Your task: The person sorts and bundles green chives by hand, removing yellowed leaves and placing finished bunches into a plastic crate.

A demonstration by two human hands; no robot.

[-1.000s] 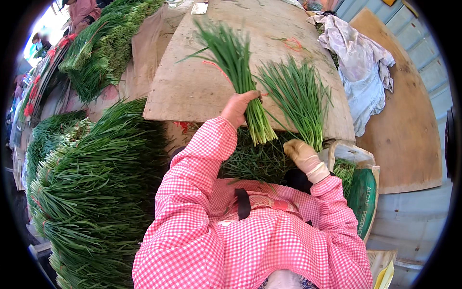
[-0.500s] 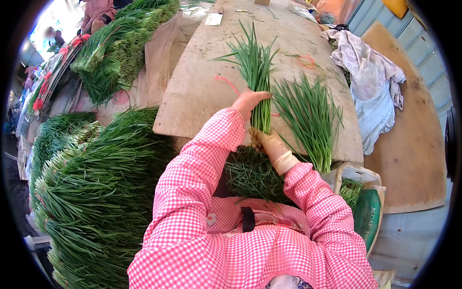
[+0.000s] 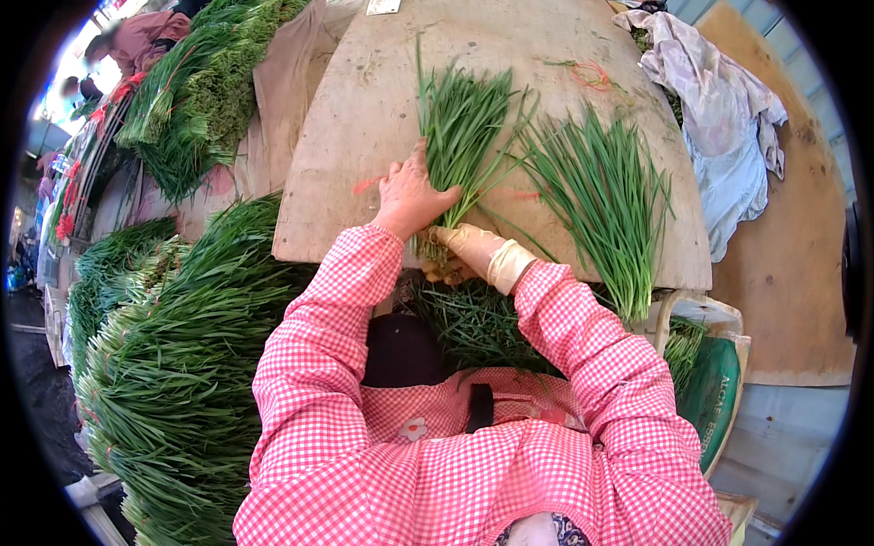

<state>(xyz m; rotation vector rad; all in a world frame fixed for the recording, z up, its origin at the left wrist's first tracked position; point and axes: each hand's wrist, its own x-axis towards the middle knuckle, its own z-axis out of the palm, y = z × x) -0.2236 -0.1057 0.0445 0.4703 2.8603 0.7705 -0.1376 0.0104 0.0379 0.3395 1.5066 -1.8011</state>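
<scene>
Left hand (image 3: pixel 410 194) holds 1 green bunch (image 3: pixel 466 132) while gloved right hand (image 3: pixel 469 249) cups its stems (image 3: pixel 452 217), apparently levelling them; tying would next need a snug grip.

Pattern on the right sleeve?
Pink-and-white check on the right sleeve; best seen in the head view.

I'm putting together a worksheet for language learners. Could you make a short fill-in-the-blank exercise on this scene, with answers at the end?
1. The bare left grip and the gloved ____ grip are both on one green bunch.
2. The person's checked sleeves are white and ____.
3. The untouched bunch rests on a board made of ____.
4. The big green heap is on the person's ____ side.

Missing words: right; pink; wood; left.
</scene>
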